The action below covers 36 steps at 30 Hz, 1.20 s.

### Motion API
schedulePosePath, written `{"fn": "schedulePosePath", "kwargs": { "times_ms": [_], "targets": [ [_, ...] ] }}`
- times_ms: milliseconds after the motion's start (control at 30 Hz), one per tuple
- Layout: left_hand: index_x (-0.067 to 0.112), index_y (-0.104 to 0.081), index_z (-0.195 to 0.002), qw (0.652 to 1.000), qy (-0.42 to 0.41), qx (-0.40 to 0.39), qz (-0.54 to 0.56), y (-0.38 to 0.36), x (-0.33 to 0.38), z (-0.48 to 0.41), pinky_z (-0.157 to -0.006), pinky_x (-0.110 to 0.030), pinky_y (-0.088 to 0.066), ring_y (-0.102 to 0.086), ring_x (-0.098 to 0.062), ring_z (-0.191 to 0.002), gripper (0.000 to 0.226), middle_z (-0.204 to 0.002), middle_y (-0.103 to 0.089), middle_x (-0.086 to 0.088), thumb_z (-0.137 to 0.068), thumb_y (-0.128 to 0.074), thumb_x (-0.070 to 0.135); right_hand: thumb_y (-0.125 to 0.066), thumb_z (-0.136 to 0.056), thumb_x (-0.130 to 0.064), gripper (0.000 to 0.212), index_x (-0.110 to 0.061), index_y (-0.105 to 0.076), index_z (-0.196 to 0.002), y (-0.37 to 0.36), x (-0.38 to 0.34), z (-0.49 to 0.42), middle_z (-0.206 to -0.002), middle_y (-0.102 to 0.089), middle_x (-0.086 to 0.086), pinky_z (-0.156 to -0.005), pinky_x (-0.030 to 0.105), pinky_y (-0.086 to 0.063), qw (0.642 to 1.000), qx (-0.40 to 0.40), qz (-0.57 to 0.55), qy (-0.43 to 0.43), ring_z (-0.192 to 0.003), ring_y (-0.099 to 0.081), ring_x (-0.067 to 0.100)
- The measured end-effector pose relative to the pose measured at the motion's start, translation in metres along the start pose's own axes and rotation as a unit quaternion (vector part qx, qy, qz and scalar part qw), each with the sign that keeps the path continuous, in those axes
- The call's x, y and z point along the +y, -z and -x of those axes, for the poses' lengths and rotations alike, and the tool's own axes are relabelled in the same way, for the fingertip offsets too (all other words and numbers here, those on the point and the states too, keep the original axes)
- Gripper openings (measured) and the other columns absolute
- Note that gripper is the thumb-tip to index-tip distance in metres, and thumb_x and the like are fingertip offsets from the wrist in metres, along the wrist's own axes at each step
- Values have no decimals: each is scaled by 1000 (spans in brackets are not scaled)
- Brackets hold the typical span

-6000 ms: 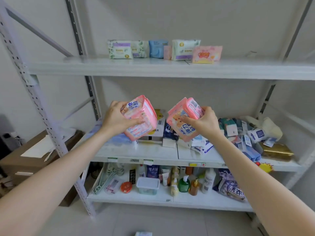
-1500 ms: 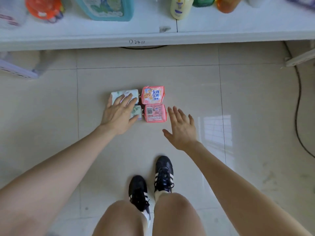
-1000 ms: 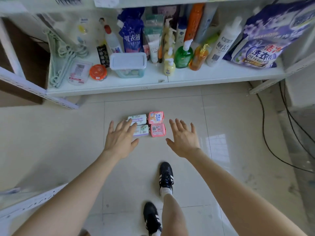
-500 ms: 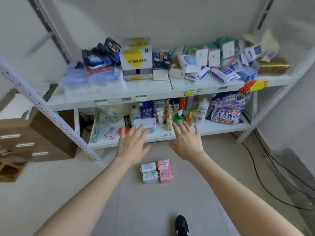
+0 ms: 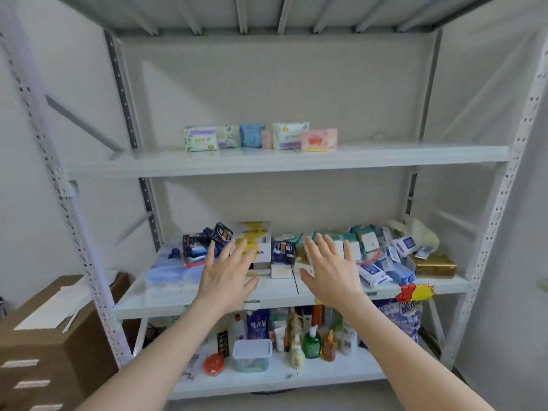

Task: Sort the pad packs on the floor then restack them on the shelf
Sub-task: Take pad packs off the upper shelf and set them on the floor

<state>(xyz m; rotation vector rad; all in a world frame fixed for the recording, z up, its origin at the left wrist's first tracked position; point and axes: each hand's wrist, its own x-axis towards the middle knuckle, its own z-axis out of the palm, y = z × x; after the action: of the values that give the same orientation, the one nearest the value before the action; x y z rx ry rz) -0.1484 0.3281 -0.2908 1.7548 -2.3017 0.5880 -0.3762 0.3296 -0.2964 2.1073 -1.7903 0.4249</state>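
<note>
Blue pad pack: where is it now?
Head view: blue pad pack on the upper shelf, left of centre, between a floral pack and a small pink pack.

A single wide-angle camera on the person's head faces forward at the shelf unit (image 5: 284,161), about level with its upper board. It stands near: the unit fills the frame, and the arms enter from the lower edge, with the left hand (image 5: 226,275) and right hand (image 5: 329,271) before the middle board.

Pale grey shelf (image 5: 284,161), blue pad pack (image 5: 252,134), pink pack (image 5: 318,140) — perhaps orange-printed — brown box (image 5: 59,336), green bottle (image 5: 312,345)
</note>
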Motion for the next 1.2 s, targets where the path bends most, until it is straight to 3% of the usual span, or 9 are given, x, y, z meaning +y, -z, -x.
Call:
{"fn": "schedulePosePath", "kwargs": {
  "times_ms": [467,800,1200],
  "targets": [
    [29,-13,-152,993,25,114,-26,101,-6,-61,-117,-56,2,-7,-21,-149,68,-161,-11,1,-94,-29,61,-34,-96,-53,69,-19,-13,-152,89,44,-62,-160,-16,7,-117,53,-8,994,106,15,30,-148,-13,24],
    [31,-14,-151,989,57,138,-23,110,-32,-114,-118,-55,-2,-10,-19,-148,68,-161,-12,3,-94,-30,62,-38,-95,-54,70,-20,-14,-152,98,52,-120,-160,-17,5,-118,51,-9,988,132,-3,81,-148,-13,21],
    [32,-23,-148,986,51,157,-37,98,-135,-238,-116,-51,-11,-20,-18,-145,68,-157,-24,5,-89,-45,60,-43,-93,-54,72,-23,-16,-152,80,29,-267,-158,-23,0,-117,48,-14,981,157,-67,95,-145,-20,20]
  ]
}}
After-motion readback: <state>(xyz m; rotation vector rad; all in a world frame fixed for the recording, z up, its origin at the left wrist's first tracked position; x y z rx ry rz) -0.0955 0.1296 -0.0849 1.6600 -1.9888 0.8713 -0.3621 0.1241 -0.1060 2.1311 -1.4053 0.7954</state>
